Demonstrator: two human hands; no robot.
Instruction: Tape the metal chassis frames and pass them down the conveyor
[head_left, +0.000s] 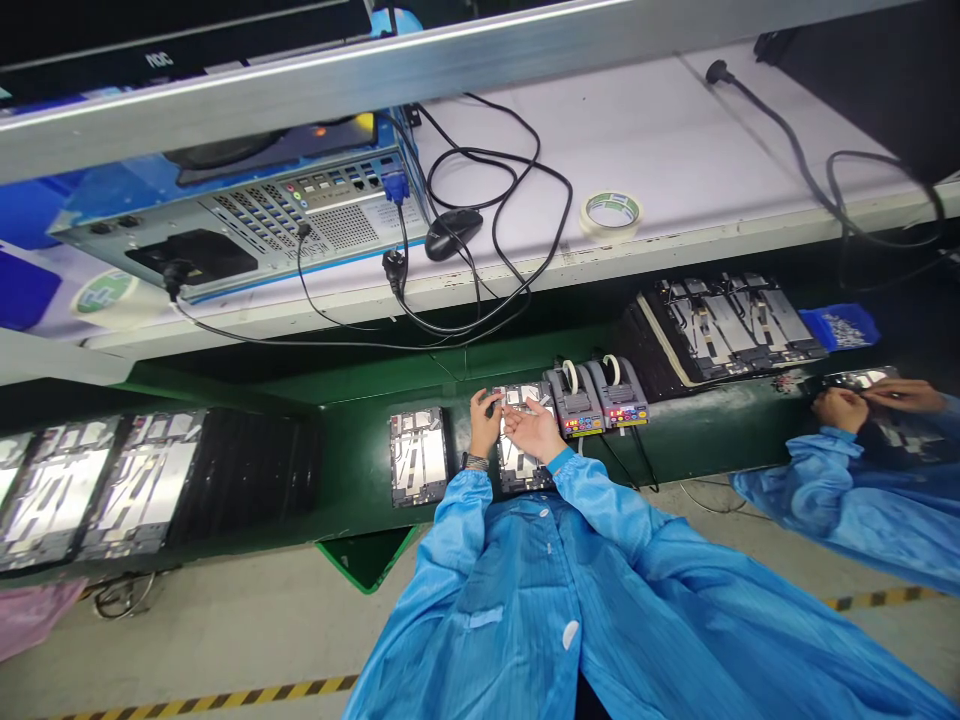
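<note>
One open device [517, 474]: it lies on the green table [352, 440], in front of the blue coat [540, 600]; its inner parts are uncovered, and the hands hide some of them.
Left hand [484, 425]: it is at the upper left corner of this device; finger and thumb tips are near each other, but I cannot tell if they are clamped on something small.
Right hand [534, 430]: palm is turned up above the device, fingers and thumb look apart; I see no object in this grip.
Wristband [474, 461]: it is on the left wrist; if the wrist goes low, its hard edge could scratch the uncovered parts.
Tape dispensers [579, 405]: two stand just beside the device; a wide movement of the right sleeve [615, 505] may push one out of place.
Black cable [646, 462]: it runs near this sleeve, so the cloth could catch it and pull a dispenser.
Front edge: the device lies close to it; a leaning body may shift the device.
Second device [418, 457]: it lies near the left sleeve [465, 500]; a careless elbow could knock it.
</note>
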